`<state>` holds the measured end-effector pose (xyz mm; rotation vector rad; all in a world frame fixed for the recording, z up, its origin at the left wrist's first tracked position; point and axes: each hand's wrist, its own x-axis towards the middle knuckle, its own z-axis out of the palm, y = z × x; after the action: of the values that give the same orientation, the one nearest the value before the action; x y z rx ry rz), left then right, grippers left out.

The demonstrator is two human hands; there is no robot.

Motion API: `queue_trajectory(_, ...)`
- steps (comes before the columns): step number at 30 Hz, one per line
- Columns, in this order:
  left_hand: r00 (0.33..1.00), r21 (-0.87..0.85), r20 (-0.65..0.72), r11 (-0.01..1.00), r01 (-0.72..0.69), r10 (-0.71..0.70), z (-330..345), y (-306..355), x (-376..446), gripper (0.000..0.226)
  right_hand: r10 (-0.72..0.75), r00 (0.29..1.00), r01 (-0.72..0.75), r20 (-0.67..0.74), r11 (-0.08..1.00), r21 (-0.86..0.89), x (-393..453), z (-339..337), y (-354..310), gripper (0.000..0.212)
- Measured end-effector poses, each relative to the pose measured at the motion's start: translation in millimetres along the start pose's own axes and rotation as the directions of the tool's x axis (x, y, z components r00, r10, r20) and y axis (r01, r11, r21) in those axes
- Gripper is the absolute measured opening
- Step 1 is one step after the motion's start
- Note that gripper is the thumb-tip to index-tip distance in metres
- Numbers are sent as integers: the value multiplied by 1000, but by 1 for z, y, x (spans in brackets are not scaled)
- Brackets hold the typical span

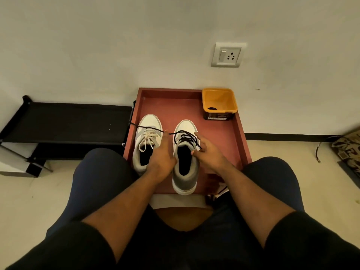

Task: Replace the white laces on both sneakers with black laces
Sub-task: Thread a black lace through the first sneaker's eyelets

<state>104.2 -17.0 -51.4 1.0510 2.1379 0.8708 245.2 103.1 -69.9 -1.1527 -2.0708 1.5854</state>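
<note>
Head cam looked straight down at a person sitting on the floor with both knees spread, and a red tray (236,133) sat between the legs, pushed up to the wall. 2 grey and white sneakers stood side by side on it, toes pointing at the wall.

The left sneaker (146,141) had its white lace (149,137) in, loosely threaded with the ends flopping near the tongue. The right sneaker (185,158) had a black lace (185,136) crossing through the upper eyelets. 1 end of that lace ran out to the left, over the toe of the left sneaker and past the tray's edge.

The left hand (160,156) was between the 2 shoes, fingers stretched forward and pinched together on the black lace right where it left the shoe. The right hand (207,151) sat at the right side of the right sneaker's collar. Its thumb and a finger looked pinched on the other end of the black lace near the top eyelet, with the rest of the fingers loosely curled.

In the tray's far right corner was an orange tub (219,103) with a dark label on the front and something dark lying in the bottom; couldn't tell what it was. A low black rack (68,121) stood to the left along the wall, and a white switch socket plate (228,55) was on the wall above the tray.
</note>
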Motion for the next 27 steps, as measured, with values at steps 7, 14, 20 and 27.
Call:
queue_trajectory(7, 993, -93, 69, 991, -94, 100, -8, 3, 21, 114, 152, 988, -156, 41, 979, 129, 10, -14, -8, 42)
queue_trajectory(14, 999, -79, -33, 996, -39, 37, 5, -1, 33, 22, -38, 994, 14, -103, 974, -225, 24, -5, 4, 29)
queue_trajectory(20, 997, 52, -75, 999, -12, 15, 10, -1, 28, 10, -61, 930, -194, -363, 756, -625, 26, -44, 22, 24)
queue_trajectory(27, 997, 44, 77, 999, -25, 21, -2, 0, 30, 48, -249, 966, 202, -66, 892, -405, 21, -21, 6, 67)
